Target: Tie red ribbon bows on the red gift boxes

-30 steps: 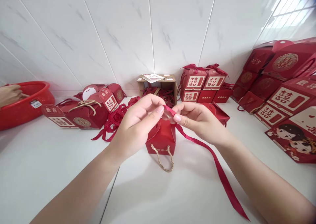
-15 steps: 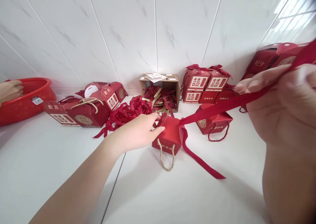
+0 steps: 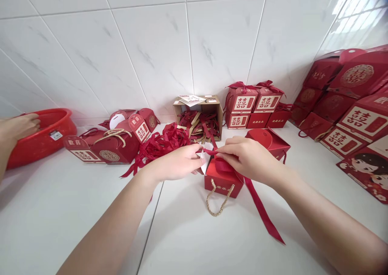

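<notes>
A small red gift box (image 3: 222, 186) with a twisted gold cord handle (image 3: 216, 214) sits on the white surface before me. My left hand (image 3: 182, 161) is closed at its raised left flap, whose white inside (image 3: 206, 157) shows. With bent, pinching fingers, my right hand (image 3: 247, 155) holds a dark red ribbon (image 3: 263, 210) above the box top. One end of the ribbon reaches across to the flap by my left fingertips. The other tail hangs over the box's right side and lies on the surface. My right fingers partly hide the box top.
Behind are loose red ribbons (image 3: 163, 143) and an open carton (image 3: 220, 121) of cords. Red boxes stand left (image 3: 117, 145), back right (image 3: 242, 101) and far right (image 3: 357, 113); another box (image 3: 269, 141) is behind my right hand. Another person's hand (image 3: 24, 125) reaches over a red basin (image 3: 57, 123).
My right hand has come down from the upper right to the box, bringing the ribbon across its top. The left flap now tilts outward at my left hand. The view has shifted slightly.
</notes>
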`<state>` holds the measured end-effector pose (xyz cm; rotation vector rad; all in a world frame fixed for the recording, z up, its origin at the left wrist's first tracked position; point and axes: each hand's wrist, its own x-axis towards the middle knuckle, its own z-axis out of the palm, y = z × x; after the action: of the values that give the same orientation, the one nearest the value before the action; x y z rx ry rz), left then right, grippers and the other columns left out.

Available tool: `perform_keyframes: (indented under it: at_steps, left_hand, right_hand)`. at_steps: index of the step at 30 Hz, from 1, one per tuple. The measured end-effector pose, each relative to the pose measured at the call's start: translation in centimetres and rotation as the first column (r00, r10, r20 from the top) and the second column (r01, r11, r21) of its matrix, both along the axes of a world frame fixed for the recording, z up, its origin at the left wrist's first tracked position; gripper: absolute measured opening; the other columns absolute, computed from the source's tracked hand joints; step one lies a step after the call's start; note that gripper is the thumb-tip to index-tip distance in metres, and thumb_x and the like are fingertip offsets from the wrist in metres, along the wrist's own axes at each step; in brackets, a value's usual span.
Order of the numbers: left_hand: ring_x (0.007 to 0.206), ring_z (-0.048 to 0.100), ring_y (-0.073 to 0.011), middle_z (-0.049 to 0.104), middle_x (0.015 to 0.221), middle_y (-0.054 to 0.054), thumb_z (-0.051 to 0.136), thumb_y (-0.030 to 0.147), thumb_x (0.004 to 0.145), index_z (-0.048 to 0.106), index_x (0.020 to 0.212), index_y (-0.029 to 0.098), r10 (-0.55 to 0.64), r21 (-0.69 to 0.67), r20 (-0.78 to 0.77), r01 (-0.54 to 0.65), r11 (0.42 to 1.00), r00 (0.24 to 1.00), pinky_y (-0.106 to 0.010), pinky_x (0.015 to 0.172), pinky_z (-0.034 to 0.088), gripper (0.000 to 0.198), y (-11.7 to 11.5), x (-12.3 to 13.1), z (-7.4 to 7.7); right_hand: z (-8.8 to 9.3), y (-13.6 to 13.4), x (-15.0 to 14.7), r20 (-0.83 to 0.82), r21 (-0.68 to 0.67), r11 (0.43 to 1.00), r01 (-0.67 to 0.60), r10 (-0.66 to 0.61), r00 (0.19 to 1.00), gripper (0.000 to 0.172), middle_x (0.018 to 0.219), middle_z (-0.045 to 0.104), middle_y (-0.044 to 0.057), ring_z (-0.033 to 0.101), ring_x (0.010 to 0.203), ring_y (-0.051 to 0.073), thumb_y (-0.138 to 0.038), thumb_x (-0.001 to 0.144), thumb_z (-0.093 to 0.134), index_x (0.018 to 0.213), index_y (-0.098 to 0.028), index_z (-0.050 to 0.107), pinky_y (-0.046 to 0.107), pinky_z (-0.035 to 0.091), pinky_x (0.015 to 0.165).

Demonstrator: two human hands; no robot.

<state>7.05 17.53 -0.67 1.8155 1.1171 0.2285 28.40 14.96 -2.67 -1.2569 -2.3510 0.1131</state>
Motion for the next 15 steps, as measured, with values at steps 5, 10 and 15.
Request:
perform_keyframes:
  at_steps: [5, 10, 15]
  left_hand:
    - [0.093, 0.066, -0.022, 0.069, 0.097, -0.004, 0.052, 0.041, 0.086, 0.056, 0.107, 0.022, 0.008, -0.012, -0.01, -0.008, 1.0, 1.0, -0.036, 0.081, 0.05, 0.029, 0.01, -0.06, -0.09]
    - [0.09, 0.066, -0.0224, 0.069, 0.09, -0.003, 0.051, 0.036, 0.084, 0.056, 0.105, 0.023, 0.031, 0.037, -0.017, -0.031, 0.999, 0.999, -0.033, 0.075, 0.05, 0.026, 0.06, 0.01, -0.35]
    - [0.087, 0.067, -0.0218, 0.069, 0.085, -0.001, 0.05, 0.037, 0.084, 0.055, 0.115, 0.024, 0.037, 0.08, -0.033, -0.034, 0.996, 0.999, -0.03, 0.07, 0.049, 0.034, -0.17, -0.15, -0.4]
  right_hand:
    - [0.36, -0.06, -0.06, 0.008, -0.075, 0.997, -0.005, 0.005, 1.0, 0.026, 0.074, 0.061, 0.004, 0.051, 0.068, 0.015, -0.015, 0.092, 0.049, 0.089, -0.017, 0.074, 0.026, 0.038, 0.059]
    - [0.51, -0.17, 0.07, 0.005, -0.138, 0.99, -0.021, 0.022, 1.0, 0.026, 0.074, 0.06, 0.004, 0.05, 0.064, 0.013, -0.016, 0.092, 0.047, 0.086, -0.016, 0.072, 0.026, 0.038, 0.056]
    - [0.35, -0.23, 0.01, -0.004, -0.136, 0.99, -0.045, 0.045, 0.999, 0.025, 0.074, 0.061, 0.003, 0.051, 0.065, 0.013, -0.016, 0.092, 0.048, 0.086, -0.016, 0.072, 0.026, 0.039, 0.058]
